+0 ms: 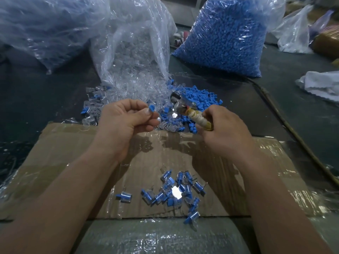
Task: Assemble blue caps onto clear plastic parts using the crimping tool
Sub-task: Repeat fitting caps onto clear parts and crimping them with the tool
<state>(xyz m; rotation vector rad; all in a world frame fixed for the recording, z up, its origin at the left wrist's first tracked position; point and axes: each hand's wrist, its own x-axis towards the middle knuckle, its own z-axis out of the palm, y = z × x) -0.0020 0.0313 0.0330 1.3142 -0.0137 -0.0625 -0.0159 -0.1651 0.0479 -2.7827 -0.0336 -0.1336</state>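
Blue plastic cap (151, 108), pinched in left fingers (145, 112), may seat crooked when right fingers (211, 112), clenching the tape-wrapped metal crimping tool (183, 106), squeeze.

Both bare forearms enter from 7 and 5 o'clock and converge toward centre. The left hand (126, 116) is curled, thumb and forefinger pinching a blue cap (151, 108). The right hand (225, 132) grips the crimping tool (192, 114), which points to 10 o'clock.

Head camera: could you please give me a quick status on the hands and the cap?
Left hand pinches blue cap and clear part. Right hand grips crimping tool. Cap not yet in tool; nothing between them.
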